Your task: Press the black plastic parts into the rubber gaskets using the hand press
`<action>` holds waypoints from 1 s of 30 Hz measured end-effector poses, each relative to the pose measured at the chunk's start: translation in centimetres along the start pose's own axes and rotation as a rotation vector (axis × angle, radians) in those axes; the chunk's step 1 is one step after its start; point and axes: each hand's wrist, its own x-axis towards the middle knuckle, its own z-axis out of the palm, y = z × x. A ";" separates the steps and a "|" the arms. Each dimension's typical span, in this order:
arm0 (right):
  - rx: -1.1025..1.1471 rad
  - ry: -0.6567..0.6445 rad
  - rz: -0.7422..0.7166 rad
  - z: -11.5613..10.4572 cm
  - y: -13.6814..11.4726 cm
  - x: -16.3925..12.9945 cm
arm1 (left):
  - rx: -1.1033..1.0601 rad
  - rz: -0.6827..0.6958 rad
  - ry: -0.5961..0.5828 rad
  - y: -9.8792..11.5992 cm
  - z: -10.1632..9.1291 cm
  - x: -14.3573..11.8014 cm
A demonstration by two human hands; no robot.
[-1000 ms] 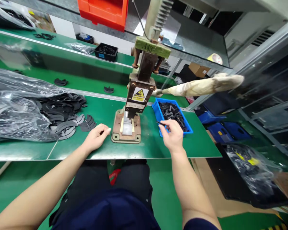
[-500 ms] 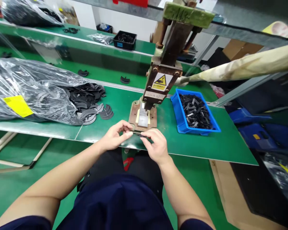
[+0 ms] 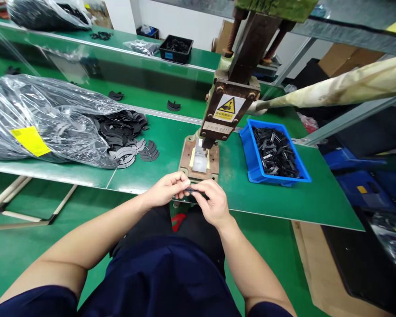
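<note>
Both hands meet in front of the hand press [image 3: 214, 119], close to the table's front edge. My left hand [image 3: 171, 188] pinches one end of a small dark strip-like part [image 3: 192, 190]. The other end is between the thumb and fingers of my right hand [image 3: 213, 199]. Fingers cover most of the part, so its full shape is hidden. Just beyond the hands lies the press's base plate [image 3: 185, 162], with a shiny metal block [image 3: 200, 163] on it below the ram.
Left of the press, curved black pieces [image 3: 122, 132] spill from a clear plastic bag [image 3: 53, 119]. On the right, a blue bin [image 3: 251, 174] holds many small black parts. The press's wrapped lever [image 3: 343, 81] reaches across the upper right. A black tray [image 3: 166, 55] stands at the back.
My left hand has moved right, closer to my right hand, and its fingers have closed around the part's end. The camera view has shifted slightly.
</note>
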 end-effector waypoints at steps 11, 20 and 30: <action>0.014 0.019 -0.039 0.8 0.8 -0.7 | -0.090 -0.020 -0.090 -0.8 0.0 -0.6; -0.115 0.017 -0.062 -2.4 1.0 0.5 | -0.200 0.036 -0.133 -0.6 -1.2 1.2; 0.023 0.752 -0.366 -15.8 -4.3 12.3 | 0.454 0.487 0.304 0.3 -5.0 11.2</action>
